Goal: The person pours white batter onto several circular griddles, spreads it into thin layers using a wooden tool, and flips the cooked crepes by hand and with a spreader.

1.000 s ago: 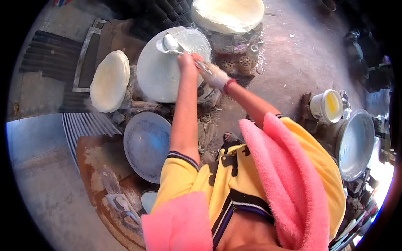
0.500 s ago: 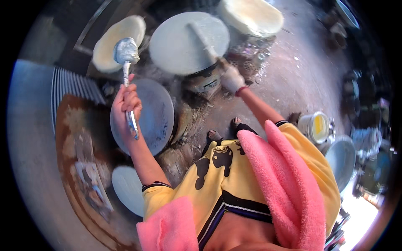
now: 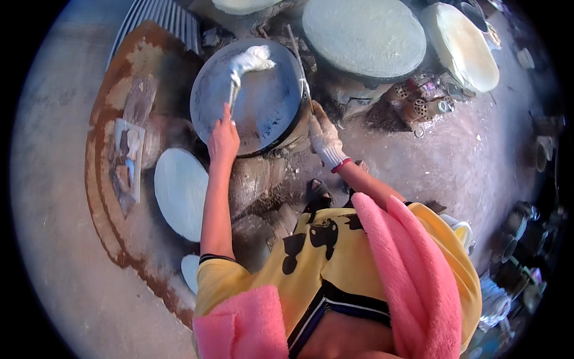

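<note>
My left hand (image 3: pixel 224 137) is closed round the handle of a batter-coated ladle (image 3: pixel 235 90), held over a dark round griddle (image 3: pixel 272 122). White batter (image 3: pixel 256 58) spreads from the ladle's head across the pan, so the bowl itself is hard to make out. In my right hand (image 3: pixel 326 140), which wears a whitish knit glove, is a long thin wooden spatula (image 3: pixel 298 57), seen nearly edge-on beside the griddle's right rim. A second griddle, at the far right of the first, carries a pale round sheet of batter (image 3: pixel 365 36).
Thin pale crepes hang over a rounded form (image 3: pixel 463 48) at far right, with another form (image 3: pixel 245 5) at the top. Perforated clay-coloured cylinders (image 3: pixel 415 109) stand below the second griddle. A pale disc (image 3: pixel 181 194) lies left of my arm, near a brown-edged slab (image 3: pixel 98 161).
My left hand has brought the ladle over the dark griddle, and batter now lies there. My right hand has drawn the spatula off the other griddle. The view has swung left.
</note>
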